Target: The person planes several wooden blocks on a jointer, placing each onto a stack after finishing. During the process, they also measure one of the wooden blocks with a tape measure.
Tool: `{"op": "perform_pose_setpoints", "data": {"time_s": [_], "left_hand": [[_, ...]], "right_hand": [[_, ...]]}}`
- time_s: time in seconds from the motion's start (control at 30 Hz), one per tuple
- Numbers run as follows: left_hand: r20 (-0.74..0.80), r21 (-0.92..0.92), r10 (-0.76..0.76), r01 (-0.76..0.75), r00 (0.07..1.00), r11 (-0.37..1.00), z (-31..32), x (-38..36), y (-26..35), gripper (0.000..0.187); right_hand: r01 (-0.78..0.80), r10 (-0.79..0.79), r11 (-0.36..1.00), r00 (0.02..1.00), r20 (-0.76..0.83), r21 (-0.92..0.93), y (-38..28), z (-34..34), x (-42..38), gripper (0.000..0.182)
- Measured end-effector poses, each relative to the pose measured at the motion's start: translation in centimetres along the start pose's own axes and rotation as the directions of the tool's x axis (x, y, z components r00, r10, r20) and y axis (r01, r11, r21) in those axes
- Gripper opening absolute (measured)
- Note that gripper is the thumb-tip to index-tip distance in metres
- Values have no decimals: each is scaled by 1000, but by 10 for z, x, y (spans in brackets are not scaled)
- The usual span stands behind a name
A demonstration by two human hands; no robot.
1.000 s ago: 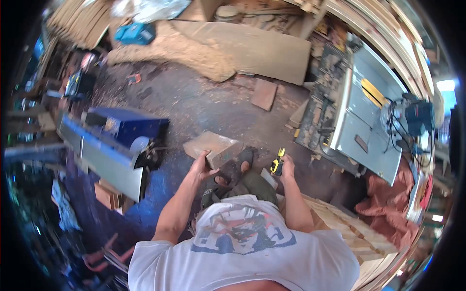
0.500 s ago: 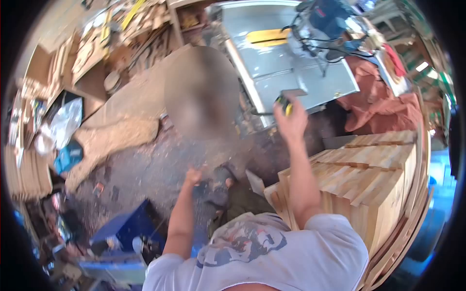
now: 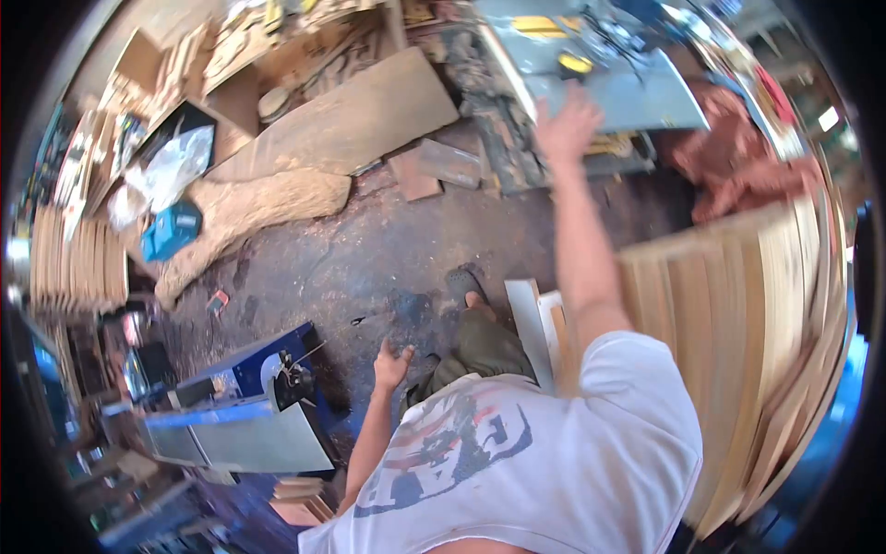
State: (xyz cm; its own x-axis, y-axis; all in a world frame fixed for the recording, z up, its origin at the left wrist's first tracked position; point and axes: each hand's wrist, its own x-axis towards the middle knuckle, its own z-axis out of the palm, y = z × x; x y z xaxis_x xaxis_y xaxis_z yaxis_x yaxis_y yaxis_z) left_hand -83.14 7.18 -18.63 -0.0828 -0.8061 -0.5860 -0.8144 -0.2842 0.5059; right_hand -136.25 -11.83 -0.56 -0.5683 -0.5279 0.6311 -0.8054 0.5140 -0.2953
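Note:
My right hand [image 3: 568, 129] reaches out over the near edge of the grey-white work table [image 3: 664, 92], fingers spread and nothing held. Just beyond its fingertips a yellow and black tape measure [image 3: 574, 64] lies on the table top. My left hand [image 3: 392, 365] hangs low in front of my body, above the floor, with thumb and forefinger apart and nothing visible in it.
Stacked wooden boards [image 3: 711, 342] stand close on my right. A blue machine [image 3: 240, 415] with a round disc is at lower left. A wood slab [image 3: 258, 217], a teal case [image 3: 172, 231] and a wide board [image 3: 341, 120] lie ahead left. Red cloth [image 3: 738, 157] hangs beside the table.
My right hand has let go of the tape measure, which now lies on the table. The view has shifted, and the blurred shape at centre has gone. My left hand stays low.

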Motion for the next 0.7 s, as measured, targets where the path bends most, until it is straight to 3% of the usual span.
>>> {"op": "perform_pose_setpoints", "data": {"time_s": [0.03, 0.07, 0.1, 0.13, 0.17, 0.2, 0.27, 0.37, 0.4, 0.43, 0.47, 0.5, 0.53, 0.57, 0.6, 0.63, 0.7], "left_hand": [[-6, -19, 66, -66, 998, 998, 6, 0, -8, 90], [9, -34, 142, -141, 990, 989, 14, -3, -15, 87], [35, -175, 250, -240, 968, 955, 19, -4, -23, 83], [74, -323, 353, -312, 933, 893, 25, -4, -28, 78], [125, -346, 341, -282, 932, 895, 28, -2, -38, 78], [169, -360, 331, -255, 928, 897, 37, -1, -40, 77], [365, -425, 166, 5, 916, 905, 18, -60, 5, 84], [511, -269, 170, -31, 843, 963, 24, -73, -7, 87], [531, -242, 159, -31, 833, 970, 27, -81, -9, 86], [543, -221, 145, -26, 827, 975, 32, -90, -10, 86], [549, -205, 128, -16, 826, 979, 35, -97, -13, 85], [543, -195, 132, -28, 830, 980, 37, -106, -17, 84], [532, -193, 136, -37, 836, 980, 41, -118, -20, 84], [518, -196, 141, -44, 844, 980, 49, -132, -21, 84], [513, -174, 153, -72, 845, 982, 57, -151, -23, 81], [506, -145, 159, -98, 848, 985, 63, -173, -23, 79], [555, -87, 212, -197, 805, 977, 91, -201, -23, 74]], "right_hand": [[-148, 147, 987, 989, 23, 59, -33, -41, -54, 64], [-99, 103, 958, 995, 2, 268, -43, -66, -115, 56], [-230, 215, 914, 973, 82, 335, -67, -103, -180, 44], [-167, 66, 909, 963, 262, 382, -60, -128, -243, 35], [-88, -37, 925, 948, 317, 371, -58, -144, -321, 28], [-175, -102, 870, 850, 516, 460, -40, -162, -384, 31], [-408, -135, 841, 479, 867, 356, 3, -233, -471, 46], [-669, 302, 741, 260, 917, -55, 70, -320, -581, 45], [-764, 515, 642, 369, 774, -63, 92, -342, -634, 45], [-798, 638, 575, 300, 709, -180, 110, -383, -651, 48], [-922, 776, 336, 155, 611, -194, 136, -406, -686, 49], [-997, 885, -64, -76, 459, -42, 160, -425, -719, 46], [-943, 948, -262, -212, 237, 205, 173, -464, -715, 43], [-901, 949, -298, -314, 2, 316, 224, -476, -760, 44], [-963, 927, -104, -184, -327, 247, 263, -500, -782, 49], [-992, 872, -36, -92, -481, 124, 286, -545, -768, 52], [-991, 868, -123, -82, -489, -52, 355, -605, -775, 75]]}}
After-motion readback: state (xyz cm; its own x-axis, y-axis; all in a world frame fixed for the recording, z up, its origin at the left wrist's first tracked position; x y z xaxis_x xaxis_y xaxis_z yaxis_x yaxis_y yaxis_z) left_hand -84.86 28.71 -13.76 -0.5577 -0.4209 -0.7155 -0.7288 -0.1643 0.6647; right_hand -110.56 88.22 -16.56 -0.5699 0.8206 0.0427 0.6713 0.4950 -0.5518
